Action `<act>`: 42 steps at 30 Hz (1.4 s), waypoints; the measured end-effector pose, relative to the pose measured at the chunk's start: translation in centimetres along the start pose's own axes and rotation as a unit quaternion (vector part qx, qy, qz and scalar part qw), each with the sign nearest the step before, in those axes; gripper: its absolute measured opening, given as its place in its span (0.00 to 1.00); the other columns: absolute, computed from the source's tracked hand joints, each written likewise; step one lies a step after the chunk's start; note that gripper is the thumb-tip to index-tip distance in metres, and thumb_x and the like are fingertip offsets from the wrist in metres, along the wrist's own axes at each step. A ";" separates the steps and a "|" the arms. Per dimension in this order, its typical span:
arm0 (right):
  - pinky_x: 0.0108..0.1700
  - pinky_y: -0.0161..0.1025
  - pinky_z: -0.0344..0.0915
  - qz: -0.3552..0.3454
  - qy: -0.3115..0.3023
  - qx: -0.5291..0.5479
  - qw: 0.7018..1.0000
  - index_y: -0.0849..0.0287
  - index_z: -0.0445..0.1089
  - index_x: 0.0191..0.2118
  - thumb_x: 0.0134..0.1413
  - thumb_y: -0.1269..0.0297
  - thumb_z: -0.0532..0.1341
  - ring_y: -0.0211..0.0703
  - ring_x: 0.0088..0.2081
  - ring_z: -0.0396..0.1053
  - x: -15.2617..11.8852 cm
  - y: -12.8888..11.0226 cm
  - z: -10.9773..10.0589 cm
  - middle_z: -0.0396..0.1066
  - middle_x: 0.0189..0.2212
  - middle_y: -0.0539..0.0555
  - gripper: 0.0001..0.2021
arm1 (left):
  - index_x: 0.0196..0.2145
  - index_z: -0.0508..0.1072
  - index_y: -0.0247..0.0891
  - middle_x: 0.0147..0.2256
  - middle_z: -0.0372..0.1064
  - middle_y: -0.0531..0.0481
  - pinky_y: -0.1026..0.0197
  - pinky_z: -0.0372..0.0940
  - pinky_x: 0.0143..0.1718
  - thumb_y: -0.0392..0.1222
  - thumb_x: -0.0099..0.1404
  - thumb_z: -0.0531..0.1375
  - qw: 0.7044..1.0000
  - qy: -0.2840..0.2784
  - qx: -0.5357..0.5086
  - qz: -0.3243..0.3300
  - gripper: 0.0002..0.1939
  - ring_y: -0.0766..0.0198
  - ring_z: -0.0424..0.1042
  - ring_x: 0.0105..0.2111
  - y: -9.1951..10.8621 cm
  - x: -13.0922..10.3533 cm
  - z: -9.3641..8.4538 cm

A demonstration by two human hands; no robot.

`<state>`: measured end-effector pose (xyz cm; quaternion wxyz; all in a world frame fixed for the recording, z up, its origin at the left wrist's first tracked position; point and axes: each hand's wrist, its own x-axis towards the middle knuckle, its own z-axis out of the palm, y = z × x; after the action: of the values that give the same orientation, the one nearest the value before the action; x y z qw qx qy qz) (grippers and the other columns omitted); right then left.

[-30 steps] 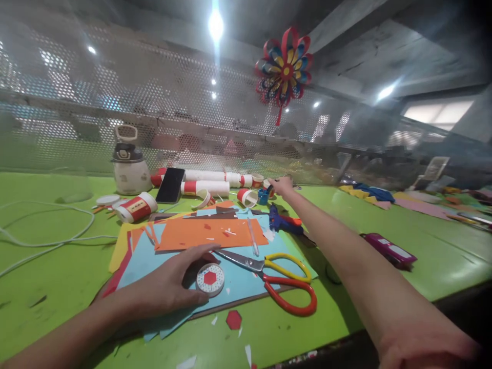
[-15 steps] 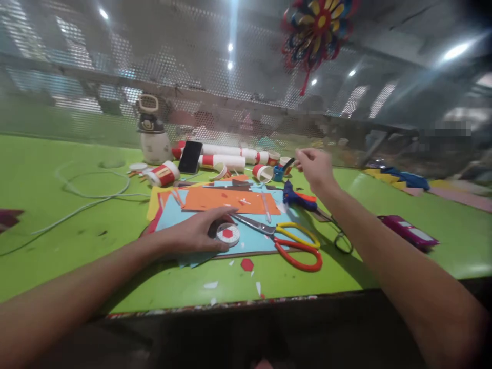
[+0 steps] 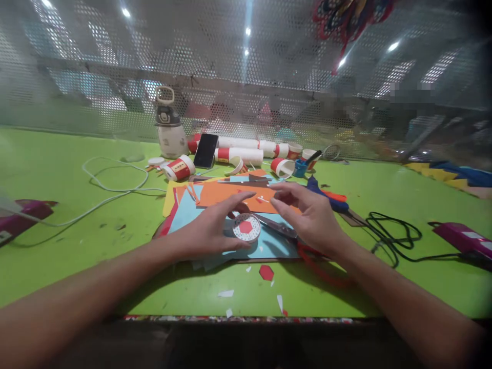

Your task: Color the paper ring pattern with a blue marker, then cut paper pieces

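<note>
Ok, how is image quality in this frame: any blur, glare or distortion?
Head view: the white disc by the left hand is fairly sharp; the right hand and scissors are motion-smeared; ceiling lights flare through the mesh screen; the green table edge bows from wide-angle distortion.

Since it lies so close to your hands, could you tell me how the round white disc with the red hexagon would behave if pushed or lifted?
The disc looks thin and flat, so it is probably light and would slide rather than roll on the blue paper. It seems to be paper or card, so likely bendable. The left hand touches its edge, which may keep it from shifting.
</note>
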<state>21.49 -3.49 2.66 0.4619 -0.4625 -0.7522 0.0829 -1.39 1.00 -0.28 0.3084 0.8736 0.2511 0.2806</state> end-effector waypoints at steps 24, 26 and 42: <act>0.37 0.39 0.72 0.069 -0.145 0.023 0.987 0.57 0.73 0.47 0.62 0.58 0.58 0.45 0.41 0.75 -0.8 -1.6 -0.1 0.77 0.43 0.56 0.13 | 0.65 0.49 0.49 0.48 0.66 0.47 0.51 0.63 0.54 0.41 0.61 0.66 0.991 0.090 0.091 0.039 0.41 0.56 0.68 0.48 1.1 -0.4 -0.2; 0.37 0.39 0.72 0.068 -0.146 0.020 0.987 0.57 0.72 0.47 0.62 0.58 0.58 0.45 0.41 0.75 -0.9 -1.6 -0.1 0.77 0.43 0.56 0.13 | 0.65 0.49 0.49 0.48 0.66 0.48 0.51 0.63 0.53 0.42 0.60 0.67 0.989 0.099 0.104 0.047 0.42 0.56 0.68 0.47 1.0 -0.4 -0.2; 0.39 0.38 0.71 0.074 -0.090 0.030 0.993 0.56 0.71 0.49 0.61 0.60 0.59 0.41 0.37 0.73 -1.3 -1.3 0.5 0.76 0.38 0.53 0.13 | 0.58 0.64 0.39 0.44 0.71 0.44 0.56 0.69 0.39 0.51 0.61 0.64 0.917 0.073 -0.349 -0.177 0.30 0.57 0.72 0.40 1.1 0.6 -0.6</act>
<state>20.50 -5.10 2.35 0.3984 -0.4934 -0.7517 0.1813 -1.03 0.83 1.09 0.6192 0.6288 0.3094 0.3542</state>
